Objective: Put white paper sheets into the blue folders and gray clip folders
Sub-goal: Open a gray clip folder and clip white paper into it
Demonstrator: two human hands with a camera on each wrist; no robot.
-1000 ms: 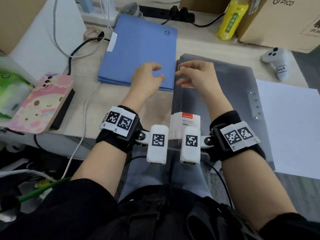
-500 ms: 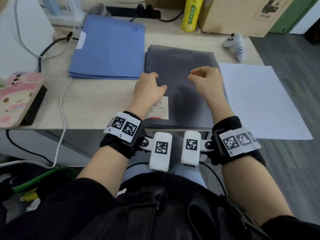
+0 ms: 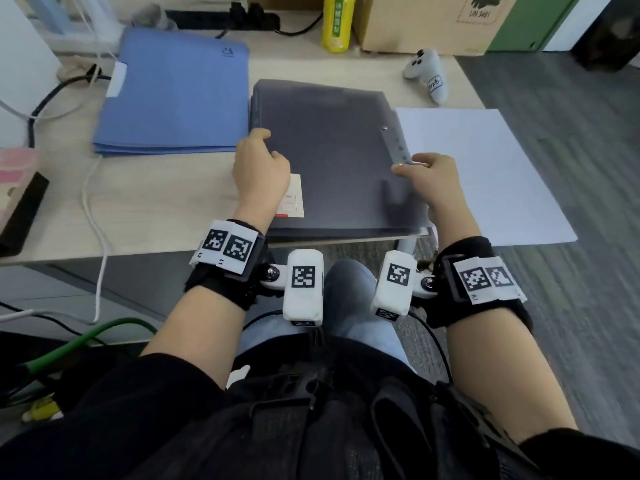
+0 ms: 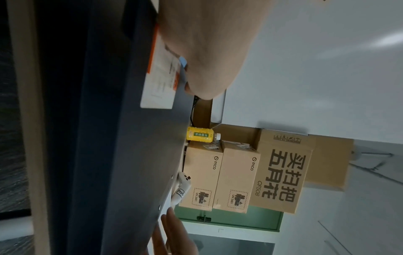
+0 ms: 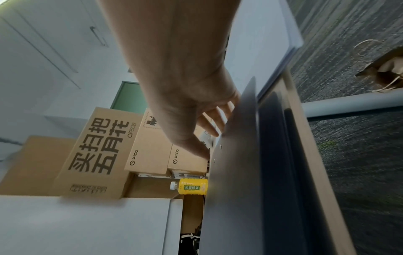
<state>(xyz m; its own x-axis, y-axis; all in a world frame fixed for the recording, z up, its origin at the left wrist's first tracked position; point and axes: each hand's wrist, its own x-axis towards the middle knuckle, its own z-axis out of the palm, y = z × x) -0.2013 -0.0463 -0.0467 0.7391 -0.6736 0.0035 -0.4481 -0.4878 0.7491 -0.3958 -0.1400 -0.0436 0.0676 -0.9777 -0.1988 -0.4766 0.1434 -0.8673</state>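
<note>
Left hand (image 3: 261, 168) loosely curled on left edge of dark gray translucent plastic clip folder (image 3: 329, 150) flat on wooden desk (image 3: 156, 202), right hand (image 3: 429, 178) pinching its right edge beside white paper sheet (image 3: 485, 174).

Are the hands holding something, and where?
Both touch the gray clip folder: left hand at its left edge, right hand at its right edge. A real grip cannot be told.

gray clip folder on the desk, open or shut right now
Shut: the gray clip folder lies flat with its cover down, no white paper showing inside.
</note>
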